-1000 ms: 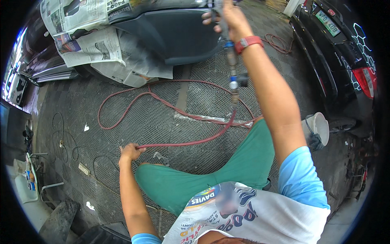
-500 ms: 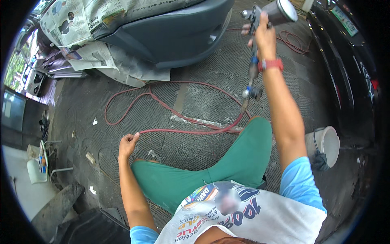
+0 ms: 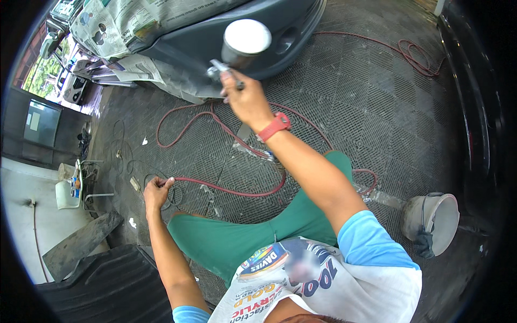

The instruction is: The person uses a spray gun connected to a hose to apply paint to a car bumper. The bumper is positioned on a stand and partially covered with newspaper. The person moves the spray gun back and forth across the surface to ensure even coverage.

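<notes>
Right hand (image 3: 247,102): fingers wrapped round the gun (image 3: 219,69), its cup (image 3: 247,39) uppermost, just beyond the knuckles. Trigger position cannot be told; gun slightly blurred. Left hand (image 3: 156,192): thumb and fingers pinching the red hose (image 3: 231,189), well to the left of and nearer the body than the right.

Beyond the right hand: grey bumper (image 3: 194,43), with newspaper (image 3: 156,21) to its left. Gap from gun to bumper cannot be judged from this angle.

Risks, as judged:
1. Knock on bumper. Cause: right hand reaching too far forward; the cup overhangs the grip and could touch first.
2. Leak at cup. Cause: steep tilt of the wrist, if the pale top is not tight.
3. Hose snag. Cause: slack sagging between the hands, close to the shorts (image 3: 258,237); a leg could trap it and jerk the gun.
4. Hose sweeping the bumper. Cause: left hand's light pinch slipping.
5. Newspaper lifting. Cause: air catching loose edges left of the right hand.
</notes>
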Demonstrator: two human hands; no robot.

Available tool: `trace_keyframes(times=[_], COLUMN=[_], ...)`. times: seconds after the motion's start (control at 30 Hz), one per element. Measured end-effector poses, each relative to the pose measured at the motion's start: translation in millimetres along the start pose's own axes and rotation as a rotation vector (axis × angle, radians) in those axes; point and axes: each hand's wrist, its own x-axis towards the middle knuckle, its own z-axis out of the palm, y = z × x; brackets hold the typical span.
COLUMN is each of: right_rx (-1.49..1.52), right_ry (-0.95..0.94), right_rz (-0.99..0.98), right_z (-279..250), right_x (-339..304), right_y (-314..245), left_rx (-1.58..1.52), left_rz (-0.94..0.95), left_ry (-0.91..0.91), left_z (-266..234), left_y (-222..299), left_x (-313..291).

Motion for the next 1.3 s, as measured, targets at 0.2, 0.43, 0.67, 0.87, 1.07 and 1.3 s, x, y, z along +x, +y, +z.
trace_keyframes(times=[0.2,0.43,0.67,0.87,1.07,1.3], right_rx=[-0.106,-0.083,0.020,0.004,-0.176,-0.072], right_ry=[0.233,0.363,0.093,0.018,0.447,0.335], right_rz=[0.128,0.098,-0.022,0.174,0.165,0.276], right_z=[-121,-151,-57,-57,-136,-86], right_x=[-8,-31,-45,-48,-64,-82], right_y=[16,50,89,116,137,171], left_rx=[-0.003,0.131,0.371,0.333,0.277,0.267], left_rz=[0.155,0.144,0.207,0.143,0.268,0.277], left_ry=[0.007,-0.082,-0.143,-0.310,-0.388,-0.324], left_z=[23,13,-6,14,23,17], left_y=[37,91,134,159,183,181], left_x=[-5,-14,-13,22,29,41])
